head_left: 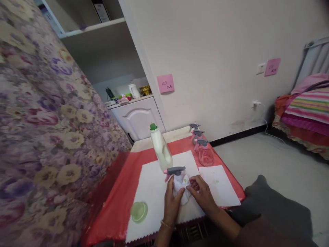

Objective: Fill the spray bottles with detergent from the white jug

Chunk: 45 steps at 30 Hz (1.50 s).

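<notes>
My left hand (172, 199) is closed around a spray bottle with a grey and pink trigger head (177, 170). Crumpled white cloth or tissue (182, 185) with a small green spot wraps its body, which is mostly hidden. On the other side, the fingers of my right hand (202, 192) are bent and pinch the white wrap. Behind the bottle stands a tall pale jug (160, 147) with a handle and a green stopper in its neck. A translucent green dish or lid (139, 211) lies to the left of my hands.
Several similar spray bottles (206, 156) line the table's right side. In front of them lies a white sheet (223, 190) with a green mark. A white mat (146, 185) covers part of the red tablecloth (115, 202). A floral curtain (56, 137) hangs close at left.
</notes>
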Motion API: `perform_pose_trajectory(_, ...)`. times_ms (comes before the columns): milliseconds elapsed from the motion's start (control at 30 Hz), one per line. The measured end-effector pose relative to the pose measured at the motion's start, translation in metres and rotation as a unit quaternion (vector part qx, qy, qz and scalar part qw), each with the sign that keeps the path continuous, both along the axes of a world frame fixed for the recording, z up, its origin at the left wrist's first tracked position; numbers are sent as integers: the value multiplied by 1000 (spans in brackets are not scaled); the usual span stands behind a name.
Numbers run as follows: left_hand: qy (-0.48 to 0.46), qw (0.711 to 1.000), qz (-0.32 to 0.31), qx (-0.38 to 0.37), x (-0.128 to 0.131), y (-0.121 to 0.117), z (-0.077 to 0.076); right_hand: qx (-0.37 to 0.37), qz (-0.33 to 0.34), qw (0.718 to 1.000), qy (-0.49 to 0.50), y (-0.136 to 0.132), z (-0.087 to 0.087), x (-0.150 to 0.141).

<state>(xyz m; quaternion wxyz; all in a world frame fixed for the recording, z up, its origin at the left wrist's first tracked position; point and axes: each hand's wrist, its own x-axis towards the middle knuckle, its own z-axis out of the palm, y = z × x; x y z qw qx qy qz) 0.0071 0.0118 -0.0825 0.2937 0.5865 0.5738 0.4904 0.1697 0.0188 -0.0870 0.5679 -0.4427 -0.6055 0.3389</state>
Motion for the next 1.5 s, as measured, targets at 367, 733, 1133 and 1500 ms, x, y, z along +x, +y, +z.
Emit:
perform_pose_trajectory(367, 51, 999, -13, -7, -8, -10, -1, -23, 31, 999, -22, 0, -5, -7)
perform_pose_trajectory(733, 85, 995, 19, 54, 8, -22, 35, -16, -6, 999, -27, 13, -4, 24)
perform_pose_trajectory(1133, 38, 996, 66, 46, 27, -12, 53, -15, 158, 983, 89, 56, 23, -25)
perform_pose_trajectory(1500, -2, 996, 71, 45, 42, -4, 56, -71, 134, 973, 175, 54, 12, -32)
